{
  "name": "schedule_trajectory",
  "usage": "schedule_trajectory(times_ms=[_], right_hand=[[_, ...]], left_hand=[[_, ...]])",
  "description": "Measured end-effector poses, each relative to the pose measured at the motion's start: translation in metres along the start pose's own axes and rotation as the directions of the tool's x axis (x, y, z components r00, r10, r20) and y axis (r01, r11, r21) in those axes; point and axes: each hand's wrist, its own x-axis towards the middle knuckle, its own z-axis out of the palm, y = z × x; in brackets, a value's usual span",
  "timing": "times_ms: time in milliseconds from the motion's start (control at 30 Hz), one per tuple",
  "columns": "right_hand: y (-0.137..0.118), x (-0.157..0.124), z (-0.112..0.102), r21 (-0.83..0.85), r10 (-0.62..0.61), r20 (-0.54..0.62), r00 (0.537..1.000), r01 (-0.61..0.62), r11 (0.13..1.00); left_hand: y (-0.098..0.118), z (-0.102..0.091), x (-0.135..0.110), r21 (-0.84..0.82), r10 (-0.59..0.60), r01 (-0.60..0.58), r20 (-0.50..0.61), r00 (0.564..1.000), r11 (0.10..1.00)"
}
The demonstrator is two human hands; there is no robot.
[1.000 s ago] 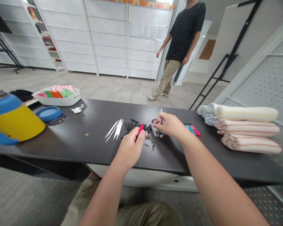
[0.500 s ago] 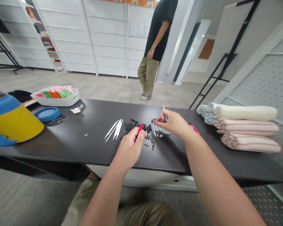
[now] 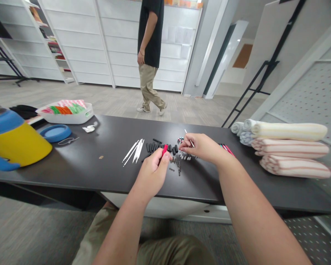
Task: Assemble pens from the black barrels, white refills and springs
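Observation:
In the head view my left hand (image 3: 152, 172) is closed around a red pen barrel (image 3: 164, 149), which points up and away. Just to its right, my right hand (image 3: 200, 145) pinches a thin white pen refill (image 3: 185, 131), held tilted above the tabletop. Black rubber-like grips (image 3: 169, 148) lie behind my left hand, some covered by it. Small clear pieces (image 3: 185, 157) and tiny dark metallic parts (image 3: 179, 167) are scattered between and below the hands. Left of my left hand lies a loose bundle of white refills (image 3: 138, 151).
Red and dark pens (image 3: 227, 148) lie right of my right wrist. Rolled towels (image 3: 291, 147) are stacked at the right. A yellow-blue jug (image 3: 19, 140), blue lid (image 3: 56, 133) and white basket (image 3: 71, 117) stand left. A person (image 3: 150, 40) walks beyond the table (image 3: 105, 147).
My right hand has moved slightly left and down with the refill, closer to the red barrel. My left hand is nearly still. The person behind has walked left.

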Motion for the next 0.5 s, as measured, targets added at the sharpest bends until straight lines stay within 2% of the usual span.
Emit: schedule_trajectory(times_ms=[500], right_hand=[[0.0009,0.0007,0.0015,-0.036,-0.015,0.011,1.0,0.015,0.999]], left_hand=[[0.0009,0.0007,0.0004,0.015,0.009,-0.009,-0.01,1.0,1.0]])
